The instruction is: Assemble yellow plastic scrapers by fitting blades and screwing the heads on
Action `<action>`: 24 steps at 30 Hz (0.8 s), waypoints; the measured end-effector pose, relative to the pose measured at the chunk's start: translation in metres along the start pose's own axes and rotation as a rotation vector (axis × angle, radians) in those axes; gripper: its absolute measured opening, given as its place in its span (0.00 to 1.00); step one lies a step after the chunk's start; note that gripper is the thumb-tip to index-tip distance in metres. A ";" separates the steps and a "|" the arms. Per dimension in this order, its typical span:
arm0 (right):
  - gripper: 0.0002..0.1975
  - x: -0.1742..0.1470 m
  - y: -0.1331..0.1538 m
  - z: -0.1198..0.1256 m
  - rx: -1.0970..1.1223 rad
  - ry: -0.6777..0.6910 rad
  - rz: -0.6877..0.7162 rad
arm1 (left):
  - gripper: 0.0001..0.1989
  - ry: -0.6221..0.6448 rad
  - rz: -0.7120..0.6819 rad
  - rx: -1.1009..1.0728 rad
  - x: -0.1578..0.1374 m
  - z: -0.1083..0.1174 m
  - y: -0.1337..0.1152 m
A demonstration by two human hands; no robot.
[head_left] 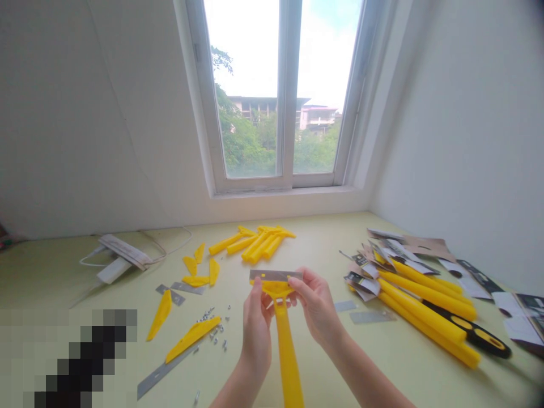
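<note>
Both hands hold a yellow scraper (285,345) above the table, its long handle pointing toward me. Across its head lies a flat metal blade (274,276). My left hand (256,328) is closed around the left end of the head, thumb on the blade's edge. My right hand (314,306) grips the right end, its thumb and fingers pinching blade and head together. Small yellow tabs show through the blade's holes. Left of my hands rest a yellow blade cover (193,339), a long metal blade (159,374) and several small screws (216,328).
Several yellow scraper handles (259,243) lie near the window. More yellow scrapers with printed cards (425,306) are piled at the right, beside a black-and-yellow tool (488,338). Loose blades (372,317) lie before them. A white power strip (125,251) with cables sits at left.
</note>
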State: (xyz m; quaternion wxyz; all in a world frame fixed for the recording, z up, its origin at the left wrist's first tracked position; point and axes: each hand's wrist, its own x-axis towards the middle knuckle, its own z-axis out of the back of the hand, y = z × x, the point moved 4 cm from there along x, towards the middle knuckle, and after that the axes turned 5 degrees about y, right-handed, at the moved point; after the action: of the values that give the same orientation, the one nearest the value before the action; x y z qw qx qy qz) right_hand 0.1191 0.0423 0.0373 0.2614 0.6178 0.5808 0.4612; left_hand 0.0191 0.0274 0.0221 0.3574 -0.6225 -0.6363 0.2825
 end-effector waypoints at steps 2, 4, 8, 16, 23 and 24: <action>0.10 0.000 -0.002 -0.001 0.004 0.001 -0.008 | 0.17 -0.017 0.013 0.007 -0.001 0.000 0.001; 0.10 0.000 -0.004 0.000 -0.012 0.009 -0.017 | 0.15 -0.029 0.017 0.051 -0.002 0.000 0.001; 0.11 0.001 -0.007 0.000 -0.085 0.047 -0.006 | 0.11 -0.033 0.003 0.124 -0.003 0.001 -0.003; 0.10 0.002 -0.006 -0.001 -0.152 0.084 -0.009 | 0.09 -0.095 -0.003 0.159 -0.004 0.007 -0.005; 0.04 0.004 0.001 -0.006 -0.203 0.113 -0.112 | 0.10 -0.050 -0.046 0.249 -0.003 0.004 -0.006; 0.04 0.004 0.001 -0.006 -0.225 0.111 -0.111 | 0.10 -0.052 -0.052 0.256 -0.003 0.004 -0.006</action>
State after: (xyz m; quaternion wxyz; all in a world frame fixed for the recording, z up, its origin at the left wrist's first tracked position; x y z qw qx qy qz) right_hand 0.1139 0.0445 0.0415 0.3218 0.5251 0.5721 0.5416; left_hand 0.0123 0.0246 0.0247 0.4247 -0.5475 -0.6201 0.3679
